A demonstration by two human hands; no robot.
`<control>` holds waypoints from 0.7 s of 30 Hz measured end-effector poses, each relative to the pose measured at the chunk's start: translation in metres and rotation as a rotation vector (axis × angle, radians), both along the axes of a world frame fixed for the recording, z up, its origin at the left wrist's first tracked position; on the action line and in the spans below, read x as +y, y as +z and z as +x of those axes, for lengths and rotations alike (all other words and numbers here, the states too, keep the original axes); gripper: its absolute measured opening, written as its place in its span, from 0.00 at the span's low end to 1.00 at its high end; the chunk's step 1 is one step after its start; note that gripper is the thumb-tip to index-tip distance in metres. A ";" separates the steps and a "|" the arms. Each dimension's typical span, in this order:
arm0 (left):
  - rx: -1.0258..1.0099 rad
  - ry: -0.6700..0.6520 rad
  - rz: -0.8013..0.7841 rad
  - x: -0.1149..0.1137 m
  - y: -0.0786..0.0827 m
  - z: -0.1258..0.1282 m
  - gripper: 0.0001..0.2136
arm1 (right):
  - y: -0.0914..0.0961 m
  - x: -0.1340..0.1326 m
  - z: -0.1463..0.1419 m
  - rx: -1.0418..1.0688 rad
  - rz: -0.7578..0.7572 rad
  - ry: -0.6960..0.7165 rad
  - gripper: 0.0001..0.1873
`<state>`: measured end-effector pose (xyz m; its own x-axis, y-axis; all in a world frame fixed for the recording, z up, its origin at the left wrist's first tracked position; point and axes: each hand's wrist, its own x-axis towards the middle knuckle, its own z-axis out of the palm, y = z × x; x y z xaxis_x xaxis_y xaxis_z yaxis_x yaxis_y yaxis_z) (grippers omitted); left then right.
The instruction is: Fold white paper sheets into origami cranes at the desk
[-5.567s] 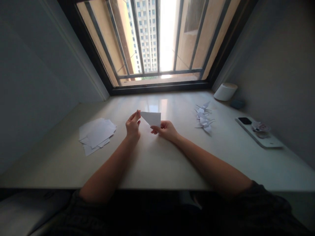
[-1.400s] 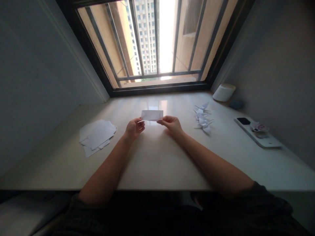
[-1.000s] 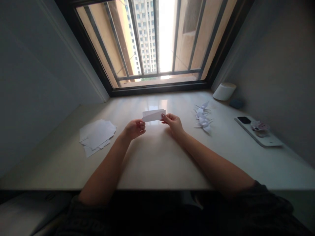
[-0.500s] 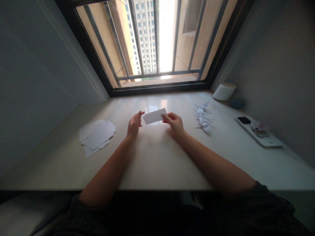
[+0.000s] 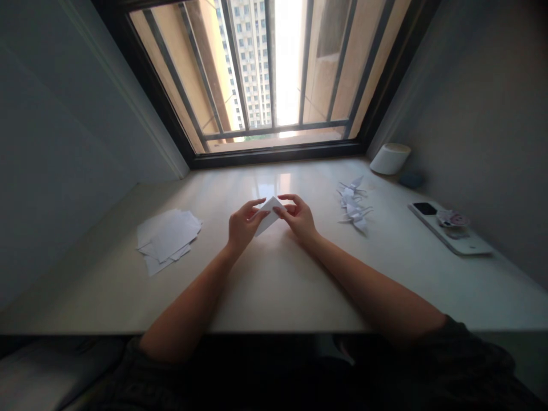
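A small folded white paper is held just above the pale desk, near its middle. My left hand pinches the paper's left side with thumb and fingers. My right hand grips its right side, fingers curled over the top edge. The two hands sit close together with the paper tilted between them.
A loose stack of white sheets lies to the left. Several folded paper cranes sit to the right. Further right are a white tray with a phone, and a white cylinder by the barred window.
The paper was turned and refolded from a triangle to a flat strip. My left hand let go briefly, then took it again. Both hands have now closed in on it, lower and tilted.
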<state>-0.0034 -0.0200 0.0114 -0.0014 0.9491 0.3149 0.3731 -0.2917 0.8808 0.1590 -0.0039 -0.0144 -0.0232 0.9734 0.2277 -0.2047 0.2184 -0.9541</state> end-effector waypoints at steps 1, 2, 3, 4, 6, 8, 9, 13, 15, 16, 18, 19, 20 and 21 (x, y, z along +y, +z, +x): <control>-0.004 0.006 0.000 0.000 -0.001 0.000 0.17 | 0.000 0.000 0.000 -0.010 0.001 -0.007 0.25; -0.012 0.011 -0.005 0.000 -0.001 0.001 0.17 | -0.001 0.000 0.000 -0.019 0.007 -0.014 0.25; -0.021 0.015 -0.011 0.000 -0.002 0.001 0.17 | -0.001 0.001 0.000 -0.026 0.016 -0.019 0.24; -0.029 0.019 -0.015 0.000 -0.002 0.001 0.17 | -0.002 0.001 0.000 -0.032 0.026 -0.023 0.24; -0.044 0.022 -0.017 0.000 -0.002 0.002 0.16 | -0.003 0.001 -0.001 -0.042 0.045 -0.037 0.22; -0.064 0.023 -0.022 0.000 -0.003 0.004 0.16 | -0.004 0.001 -0.001 -0.055 0.049 -0.063 0.22; -0.079 0.023 -0.028 -0.001 -0.002 0.004 0.16 | -0.004 0.000 -0.002 -0.062 0.049 -0.080 0.22; -0.121 0.015 -0.045 -0.001 -0.002 0.006 0.16 | -0.006 0.000 -0.004 -0.081 0.054 -0.157 0.23; -0.113 0.015 -0.044 -0.001 -0.002 0.006 0.17 | -0.008 0.001 -0.004 -0.083 0.066 -0.189 0.22; -0.102 0.017 -0.042 -0.001 -0.002 0.006 0.17 | -0.009 0.002 -0.004 -0.083 0.072 -0.199 0.22; -0.076 0.025 -0.029 -0.002 -0.002 0.006 0.18 | -0.011 0.003 -0.004 -0.083 0.075 -0.210 0.22; -0.067 0.032 -0.020 -0.002 -0.002 0.006 0.17 | -0.012 0.004 -0.004 -0.088 0.073 -0.210 0.22; -0.061 0.042 -0.009 -0.003 -0.002 0.007 0.17 | -0.013 0.004 -0.004 -0.097 0.069 -0.210 0.22; -0.059 0.051 0.001 -0.003 -0.002 0.007 0.16 | -0.013 0.005 -0.004 -0.110 0.066 -0.212 0.23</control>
<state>0.0036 -0.0229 0.0092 -0.0685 0.9471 0.3135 0.3347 -0.2742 0.9015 0.1552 0.0008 -0.0272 0.1522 0.9423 0.2983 -0.0436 0.3079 -0.9504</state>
